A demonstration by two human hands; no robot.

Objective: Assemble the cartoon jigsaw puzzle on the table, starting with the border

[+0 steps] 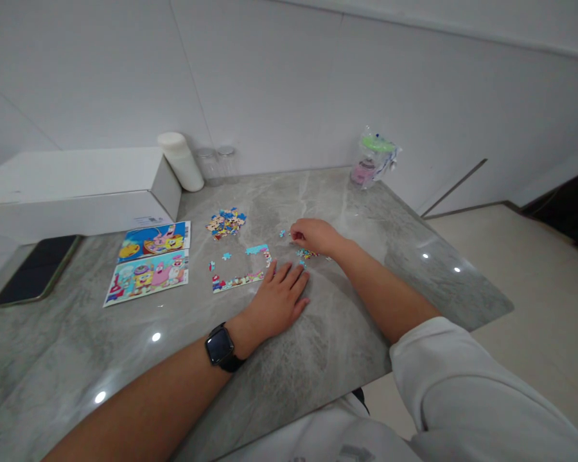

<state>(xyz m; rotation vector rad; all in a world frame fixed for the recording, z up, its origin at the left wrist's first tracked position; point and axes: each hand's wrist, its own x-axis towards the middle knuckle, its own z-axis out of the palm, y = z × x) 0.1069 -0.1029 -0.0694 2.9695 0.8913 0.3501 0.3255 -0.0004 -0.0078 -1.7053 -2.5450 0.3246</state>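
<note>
My left hand lies flat on the grey marble table, fingers stretched out, its fingertips beside the right end of a partly assembled puzzle frame. A black smartwatch is on that wrist. My right hand is curled in a pinch over a few loose puzzle pieces, and what its fingers hold is too small to make out. A heap of loose pieces sits farther back.
Two cartoon reference cards lie left of the puzzle. A white box, a white cylinder and two glass jars stand by the wall. A dark phone lies far left. A bagged cup stands back right.
</note>
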